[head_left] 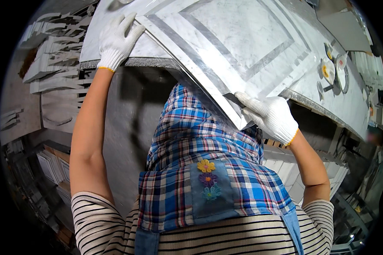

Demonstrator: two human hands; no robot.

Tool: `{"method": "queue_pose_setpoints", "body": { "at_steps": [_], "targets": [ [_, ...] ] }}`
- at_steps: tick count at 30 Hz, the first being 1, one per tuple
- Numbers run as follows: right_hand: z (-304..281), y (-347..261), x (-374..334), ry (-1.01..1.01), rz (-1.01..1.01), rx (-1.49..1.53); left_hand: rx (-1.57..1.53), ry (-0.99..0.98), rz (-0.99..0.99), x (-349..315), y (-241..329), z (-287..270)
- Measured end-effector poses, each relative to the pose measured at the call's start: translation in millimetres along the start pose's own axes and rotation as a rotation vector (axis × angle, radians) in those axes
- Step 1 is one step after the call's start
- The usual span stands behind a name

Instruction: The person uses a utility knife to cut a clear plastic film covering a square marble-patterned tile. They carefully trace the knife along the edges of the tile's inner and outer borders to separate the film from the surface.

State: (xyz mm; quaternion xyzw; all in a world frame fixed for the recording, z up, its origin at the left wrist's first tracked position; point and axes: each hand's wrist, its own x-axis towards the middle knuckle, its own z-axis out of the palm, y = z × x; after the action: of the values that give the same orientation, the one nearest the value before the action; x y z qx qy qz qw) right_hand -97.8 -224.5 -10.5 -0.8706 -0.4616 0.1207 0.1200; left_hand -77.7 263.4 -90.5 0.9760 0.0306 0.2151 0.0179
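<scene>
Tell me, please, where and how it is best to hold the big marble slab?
Probably by its near edge, with one grip at each corner, coming from the side of the person. The slab is wide, flat and overhangs the bench there. The left hand lies on the left corner, and the right hand grips the right corner.

Both hands in white knit gloves with yellow-orange cuff trim: left hand [116, 40], right hand [271, 115]. Short striped sleeves, cream with dark lines. Blue-red plaid apron [208, 178], three crocheted flowers [208, 179] down its patch.
</scene>
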Motion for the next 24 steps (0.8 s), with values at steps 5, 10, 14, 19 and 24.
{"method": "queue_pose_setpoints", "body": {
  "at_steps": [5, 10, 14, 19, 24],
  "targets": [
    [10, 1, -7, 0.014, 0.033, 0.022, -0.001, -0.013, -0.009, 1, 1, -2],
    [-1, -9, -8, -0.054, 0.097, 0.037, 0.015, -0.032, -0.059, 0, 5, -4],
    [2, -5, -11, 0.015, 0.056, 0.096, 0.044, -0.028, -0.042, 1, 4, -2],
    [-1, -6, -14, -0.051, 0.08, 0.07, 0.047, -0.014, -0.038, 0, 2, -1],
    [-4, -5, -16, -0.103, 0.095, 0.061, 0.046, -0.049, -0.05, 2, 7, -5]
  ]
}}
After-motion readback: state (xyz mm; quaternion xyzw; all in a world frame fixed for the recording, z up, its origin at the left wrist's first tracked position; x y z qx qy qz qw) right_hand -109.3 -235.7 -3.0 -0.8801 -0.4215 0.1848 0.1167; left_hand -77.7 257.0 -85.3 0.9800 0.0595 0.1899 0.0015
